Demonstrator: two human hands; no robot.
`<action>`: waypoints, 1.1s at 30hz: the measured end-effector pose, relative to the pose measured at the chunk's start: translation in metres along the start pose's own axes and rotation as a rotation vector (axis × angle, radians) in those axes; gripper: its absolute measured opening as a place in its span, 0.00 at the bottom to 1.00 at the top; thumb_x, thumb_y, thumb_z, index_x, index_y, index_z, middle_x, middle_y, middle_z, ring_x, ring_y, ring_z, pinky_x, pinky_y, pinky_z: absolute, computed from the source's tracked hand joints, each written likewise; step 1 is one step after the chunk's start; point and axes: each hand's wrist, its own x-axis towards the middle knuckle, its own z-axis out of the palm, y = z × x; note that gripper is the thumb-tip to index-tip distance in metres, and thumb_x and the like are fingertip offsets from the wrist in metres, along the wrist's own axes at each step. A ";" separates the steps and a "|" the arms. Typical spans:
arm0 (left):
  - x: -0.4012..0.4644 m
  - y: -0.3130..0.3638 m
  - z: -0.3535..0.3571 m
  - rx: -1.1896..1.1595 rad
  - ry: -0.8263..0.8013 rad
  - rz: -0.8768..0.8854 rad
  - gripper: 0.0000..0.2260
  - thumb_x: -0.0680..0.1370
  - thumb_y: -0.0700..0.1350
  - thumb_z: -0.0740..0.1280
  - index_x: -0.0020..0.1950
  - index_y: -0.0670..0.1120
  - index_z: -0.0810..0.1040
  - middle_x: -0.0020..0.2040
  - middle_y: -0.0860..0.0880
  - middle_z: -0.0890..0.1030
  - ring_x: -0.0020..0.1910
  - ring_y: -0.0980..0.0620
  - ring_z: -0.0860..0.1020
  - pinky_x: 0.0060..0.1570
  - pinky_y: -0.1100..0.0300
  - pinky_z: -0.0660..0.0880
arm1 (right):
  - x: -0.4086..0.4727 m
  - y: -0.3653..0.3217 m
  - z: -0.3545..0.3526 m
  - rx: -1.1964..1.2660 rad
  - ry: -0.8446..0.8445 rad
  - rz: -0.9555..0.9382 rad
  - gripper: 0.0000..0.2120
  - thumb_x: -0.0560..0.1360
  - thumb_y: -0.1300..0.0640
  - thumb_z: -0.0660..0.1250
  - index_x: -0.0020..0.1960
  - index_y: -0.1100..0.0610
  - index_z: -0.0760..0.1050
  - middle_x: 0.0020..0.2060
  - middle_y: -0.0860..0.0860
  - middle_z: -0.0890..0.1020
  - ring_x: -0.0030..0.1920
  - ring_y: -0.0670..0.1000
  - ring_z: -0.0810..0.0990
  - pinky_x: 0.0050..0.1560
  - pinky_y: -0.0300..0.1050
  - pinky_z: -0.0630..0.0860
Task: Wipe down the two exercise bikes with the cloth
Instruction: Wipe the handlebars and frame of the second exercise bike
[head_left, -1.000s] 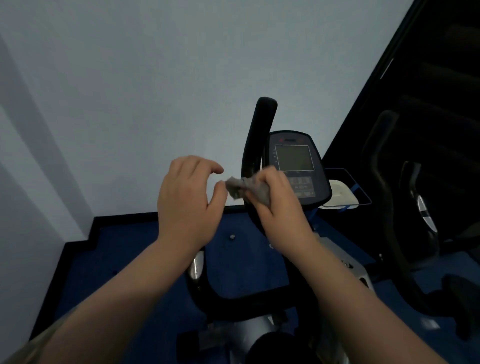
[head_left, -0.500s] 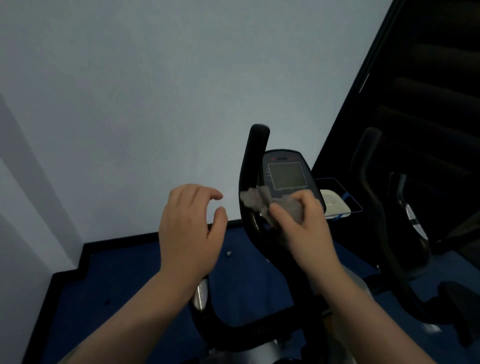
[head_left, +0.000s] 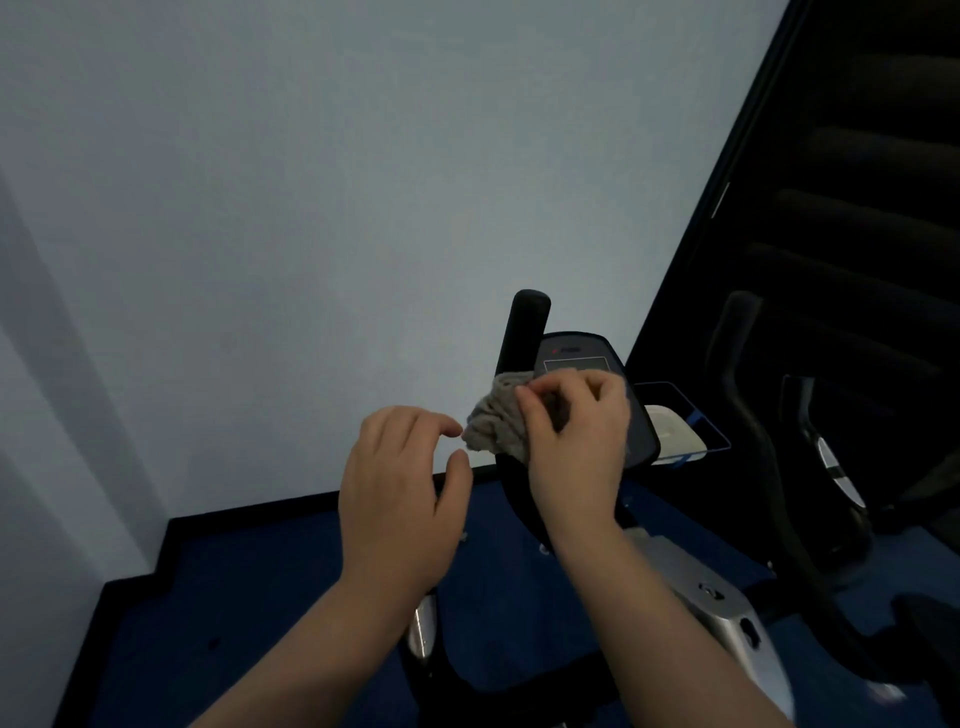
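My right hand (head_left: 576, 441) grips a bunched grey cloth (head_left: 493, 423) in front of the near exercise bike's black console (head_left: 587, 353), by its upright black handlebar (head_left: 527, 322). The hand covers most of the console screen. My left hand (head_left: 400, 488) hovers just left of the cloth with loosely curled fingers, holding nothing; its fingertips are close to the cloth's edge. The bike's silver body (head_left: 711, 603) shows below my right forearm. A second, dark exercise bike (head_left: 769, 467) stands to the right in shadow.
A pale wall fills the upper left. Blue floor (head_left: 249, 597) with black skirting lies below. A white object in a clear blue-edged tray (head_left: 675, 431) sits behind the console. A dark staircase occupies the upper right.
My right hand has carried the cloth away from the left hand up to the console. The left hand let go of the cloth and stays beside it.
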 end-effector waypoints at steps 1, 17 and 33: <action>0.000 0.000 0.000 0.002 -0.002 0.000 0.09 0.75 0.48 0.59 0.50 0.49 0.77 0.47 0.56 0.76 0.52 0.59 0.67 0.47 0.64 0.65 | 0.003 -0.002 0.000 -0.050 0.004 -0.003 0.04 0.74 0.52 0.70 0.42 0.50 0.76 0.46 0.47 0.71 0.49 0.46 0.71 0.46 0.37 0.69; 0.000 -0.002 0.002 -0.014 0.002 0.012 0.08 0.75 0.48 0.61 0.49 0.49 0.77 0.47 0.55 0.76 0.52 0.61 0.65 0.47 0.62 0.66 | -0.016 0.011 -0.015 -0.181 -0.227 -0.278 0.10 0.72 0.57 0.71 0.52 0.55 0.75 0.49 0.49 0.76 0.42 0.45 0.74 0.39 0.35 0.69; 0.000 -0.002 0.002 -0.025 0.007 0.014 0.09 0.75 0.48 0.60 0.49 0.48 0.78 0.47 0.55 0.75 0.53 0.61 0.64 0.47 0.64 0.65 | -0.001 0.023 -0.035 0.278 -0.327 0.100 0.12 0.75 0.68 0.65 0.48 0.52 0.81 0.53 0.53 0.75 0.51 0.38 0.75 0.53 0.29 0.70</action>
